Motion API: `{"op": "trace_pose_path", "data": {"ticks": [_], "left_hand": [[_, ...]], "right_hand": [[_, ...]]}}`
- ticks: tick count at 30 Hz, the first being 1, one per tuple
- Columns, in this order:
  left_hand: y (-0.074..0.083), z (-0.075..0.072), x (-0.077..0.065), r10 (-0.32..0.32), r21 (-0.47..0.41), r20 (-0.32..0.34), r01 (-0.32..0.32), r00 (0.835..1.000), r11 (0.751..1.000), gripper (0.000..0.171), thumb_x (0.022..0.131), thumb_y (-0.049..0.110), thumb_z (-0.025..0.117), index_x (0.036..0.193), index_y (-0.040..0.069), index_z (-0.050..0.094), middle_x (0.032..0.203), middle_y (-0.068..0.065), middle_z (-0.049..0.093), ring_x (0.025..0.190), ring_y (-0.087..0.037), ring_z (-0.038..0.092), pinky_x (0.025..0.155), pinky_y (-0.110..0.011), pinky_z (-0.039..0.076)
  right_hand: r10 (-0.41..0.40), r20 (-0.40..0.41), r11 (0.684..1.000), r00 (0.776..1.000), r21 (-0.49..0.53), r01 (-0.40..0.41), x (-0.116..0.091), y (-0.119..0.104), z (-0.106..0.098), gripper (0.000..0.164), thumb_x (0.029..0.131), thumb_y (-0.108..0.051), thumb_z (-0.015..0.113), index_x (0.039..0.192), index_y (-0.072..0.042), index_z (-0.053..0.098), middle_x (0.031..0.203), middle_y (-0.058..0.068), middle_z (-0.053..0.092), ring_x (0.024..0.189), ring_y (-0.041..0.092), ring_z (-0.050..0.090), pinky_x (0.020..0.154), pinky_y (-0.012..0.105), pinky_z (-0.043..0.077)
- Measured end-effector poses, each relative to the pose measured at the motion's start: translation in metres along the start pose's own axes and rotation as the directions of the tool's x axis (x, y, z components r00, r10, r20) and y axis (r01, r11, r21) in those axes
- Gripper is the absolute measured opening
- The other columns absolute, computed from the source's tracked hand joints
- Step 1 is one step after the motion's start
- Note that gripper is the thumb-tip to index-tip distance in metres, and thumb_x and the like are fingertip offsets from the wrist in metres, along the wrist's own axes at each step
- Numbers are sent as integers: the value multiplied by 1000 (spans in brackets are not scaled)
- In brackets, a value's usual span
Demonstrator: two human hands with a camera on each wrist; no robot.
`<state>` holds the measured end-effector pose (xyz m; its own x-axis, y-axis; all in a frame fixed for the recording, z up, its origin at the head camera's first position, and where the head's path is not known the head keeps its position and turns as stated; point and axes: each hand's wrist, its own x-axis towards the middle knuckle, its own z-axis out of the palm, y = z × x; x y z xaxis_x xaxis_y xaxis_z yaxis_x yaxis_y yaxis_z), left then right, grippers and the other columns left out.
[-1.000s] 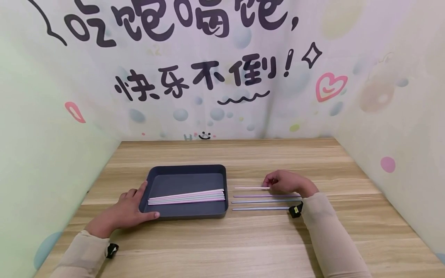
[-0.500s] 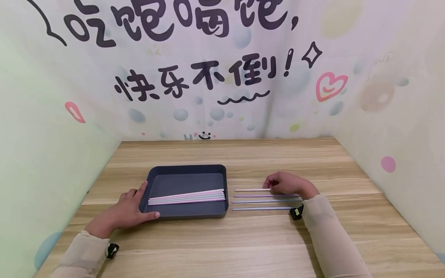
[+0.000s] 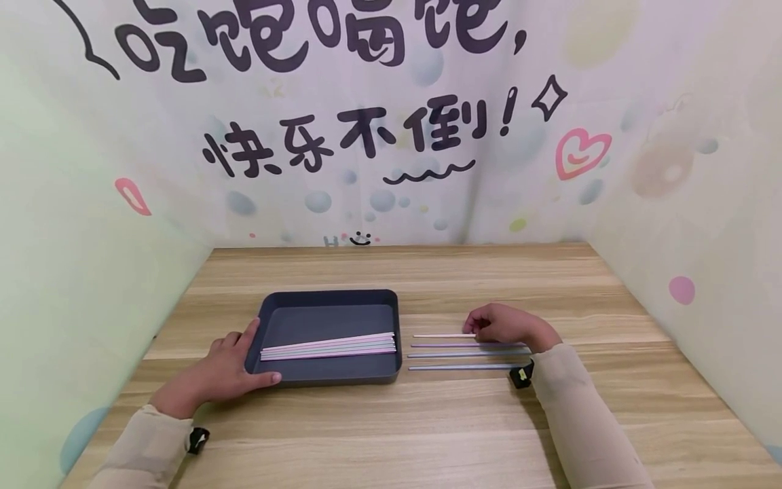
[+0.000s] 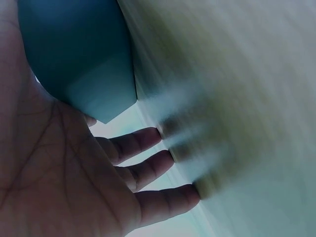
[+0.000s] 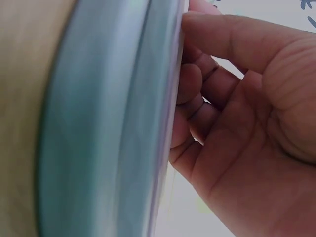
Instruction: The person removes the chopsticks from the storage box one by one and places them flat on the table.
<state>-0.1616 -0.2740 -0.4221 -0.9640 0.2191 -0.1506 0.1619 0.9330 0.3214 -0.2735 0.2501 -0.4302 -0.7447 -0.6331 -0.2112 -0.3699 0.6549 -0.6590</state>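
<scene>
A dark grey tray (image 3: pixel 324 319) lies on the table, with several pastel chopsticks (image 3: pixel 330 347) bunched across its front half. My left hand (image 3: pixel 222 367) rests at its left end, thumb over the front rim and fingers spread along the side. In the left wrist view the straight fingers (image 4: pixel 168 202) reach down to the tabletop beside the tray wall (image 4: pixel 79 59). Right of the tray, my right hand (image 3: pixel 504 322) pinches a pale chopstick (image 3: pixel 442 335) by its middle, close over the table. Nearer me lie a purple chopstick (image 3: pixel 449 345) and two bluish chopsticks (image 3: pixel 455 355), parallel, their right ends hidden by the wrist.
A wooden table (image 3: pixel 379 435) carries everything. Printed cloth walls (image 3: pixel 391 136) enclose its back and both sides. Black wrist straps (image 3: pixel 197 441) sit at both cuffs. A narrow strip of wood separates the tray from the chopsticks' left ends.
My right hand has come slightly toward me, and the pale chopstick now lies nearer the purple one. The left hand and tray have stayed put.
</scene>
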Motion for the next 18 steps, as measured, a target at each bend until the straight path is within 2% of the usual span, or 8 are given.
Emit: {"op": "trace_pose_path", "data": {"ticks": [8, 13, 18], "left_hand": [[-1, 1, 1, -2, -5, 1, 2, 1000, 1000, 121, 79, 69, 69, 153, -8, 12, 135, -44, 34, 122, -63, 34, 92, -67, 40], [0, 1, 0, -7, -4, 4, 7, 1000, 1000, 120, 79, 68, 69, 153, -8, 13, 135, -44, 35, 123, -63, 34, 92, -66, 40], [-1, 1, 1, -2, -5, 0, 2, 1000, 1000, 121, 79, 69, 69, 153, -8, 12, 136, -44, 34, 123, -63, 34, 92, -66, 40]], "right_hand": [[-14, -21, 1000, 1000, 6, 14, -1, -4, -2, 14, 90, 2, 61, 98, -7, 68, 82, 1, 59, 71, 15, 50, 67, 28, 43], [-30, -40, 999, 999, -21, 29, 4, -18, -4, 16, 92, -1, 60, 104, -8, 68, 91, 2, 62, 76, 17, 52, 71, 32, 44], [-55, -28, 998, 998, -13, 54, 14, -34, -4, 19, 93, 1, 58, 108, -6, 67, 90, 4, 59, 81, 19, 51, 72, 33, 44]]}}
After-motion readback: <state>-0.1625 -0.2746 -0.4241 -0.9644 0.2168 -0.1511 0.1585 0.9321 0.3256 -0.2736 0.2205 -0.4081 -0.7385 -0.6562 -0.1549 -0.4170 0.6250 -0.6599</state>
